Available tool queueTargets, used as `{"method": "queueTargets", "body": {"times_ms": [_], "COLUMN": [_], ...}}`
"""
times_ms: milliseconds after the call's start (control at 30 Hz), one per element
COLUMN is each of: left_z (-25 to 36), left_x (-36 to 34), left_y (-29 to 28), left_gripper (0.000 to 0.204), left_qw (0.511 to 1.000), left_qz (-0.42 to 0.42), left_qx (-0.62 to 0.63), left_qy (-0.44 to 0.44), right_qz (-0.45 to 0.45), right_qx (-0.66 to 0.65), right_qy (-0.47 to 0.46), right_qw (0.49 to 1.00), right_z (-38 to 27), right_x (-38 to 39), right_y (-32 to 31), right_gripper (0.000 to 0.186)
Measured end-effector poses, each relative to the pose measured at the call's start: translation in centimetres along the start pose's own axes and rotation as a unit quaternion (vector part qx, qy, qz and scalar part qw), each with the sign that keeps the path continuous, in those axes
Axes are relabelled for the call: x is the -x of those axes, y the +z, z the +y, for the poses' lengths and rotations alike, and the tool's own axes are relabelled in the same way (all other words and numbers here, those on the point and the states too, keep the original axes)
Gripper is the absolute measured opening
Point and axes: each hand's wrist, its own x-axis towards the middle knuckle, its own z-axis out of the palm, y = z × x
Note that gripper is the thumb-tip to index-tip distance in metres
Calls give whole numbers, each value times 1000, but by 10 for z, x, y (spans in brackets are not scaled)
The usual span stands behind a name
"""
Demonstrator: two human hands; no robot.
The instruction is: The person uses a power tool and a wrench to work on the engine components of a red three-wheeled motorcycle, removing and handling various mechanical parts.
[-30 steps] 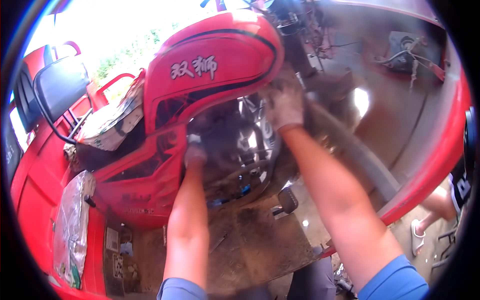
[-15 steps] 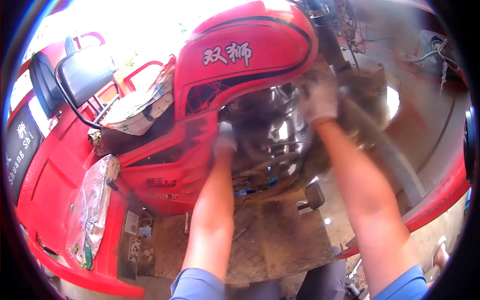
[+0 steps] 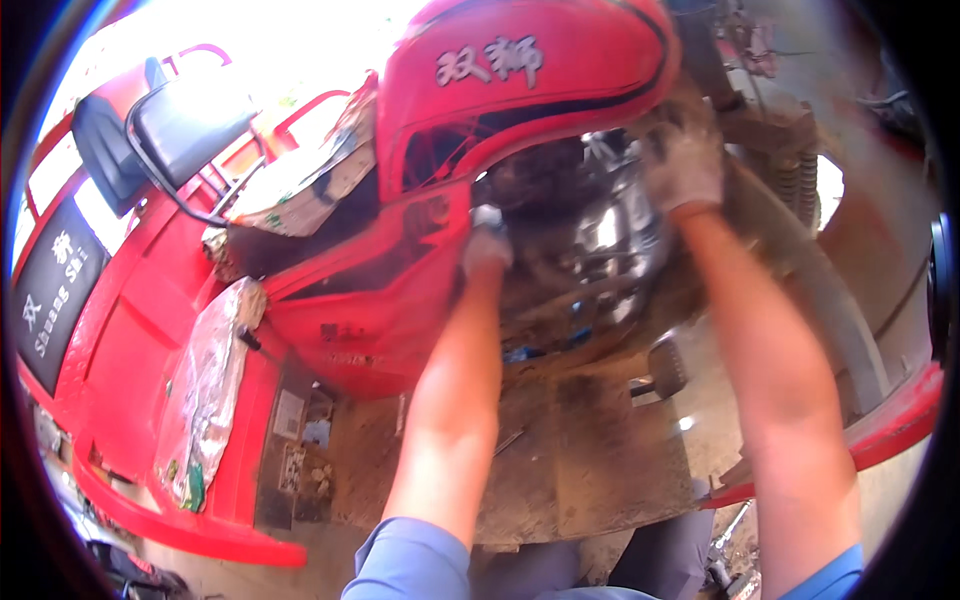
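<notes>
My left hand (image 3: 487,250), in a pale glove, reaches in between the red side panel (image 3: 400,290) and the dark engine (image 3: 545,220). A small light patch shows at its fingertips, too blurred to name. On the engine's other side my right hand (image 3: 687,165), also gloved, is raised by the end of the red fuel tank cover (image 3: 530,70). Its fingers point up against dark parts and are smeared by motion, so their grip is unclear. The engine has shiny metal parts facing me.
A black seat (image 3: 195,110) and a cardboard-like sheet (image 3: 305,190) are at the left. Silvery wrapping (image 3: 210,390) lies on the red body. Below the engine are a dirty floor plate (image 3: 560,450) and a black pedal (image 3: 665,368). A coil spring (image 3: 808,190) and grey fender (image 3: 835,290) are right.
The view has shifted, so the vehicle appears farther right and slightly higher. Both hands stay near the same parts of the engine area.
</notes>
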Motion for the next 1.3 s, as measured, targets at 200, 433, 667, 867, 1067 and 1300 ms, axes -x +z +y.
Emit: {"method": "queueTargets", "body": {"times_ms": [200,433,667,867,1067,1300], "left_z": [12,13,12,5,2,3], "left_x": [15,19,10,2,0,2], "left_y": [-8,-11,3,18,22,13], "left_gripper": [37,36,27,25,21,30], "left_qw": [999,999,995,993,994,998], "left_qz": [29,40,93,111,101,34], "left_qx": [8,32,47,45,47,-52], "left_qy": [-28,-7,-2,-18,9,-9], "right_qz": [48,-16,-6,-17,37,47], "right_qx": [37,9,26,26,30,-14], "right_qy": [-56,-19,-50,-24,-36,-53], "right_qw": [997,1000,998,999,998,997], "right_z": [6,19,21,14,4,-7], "right_x": [-3,-5,-8,-5,-4,-2], "right_y": [5,19,22,17,8,-8], "right_gripper": [32,32,40,42,39,31]}}
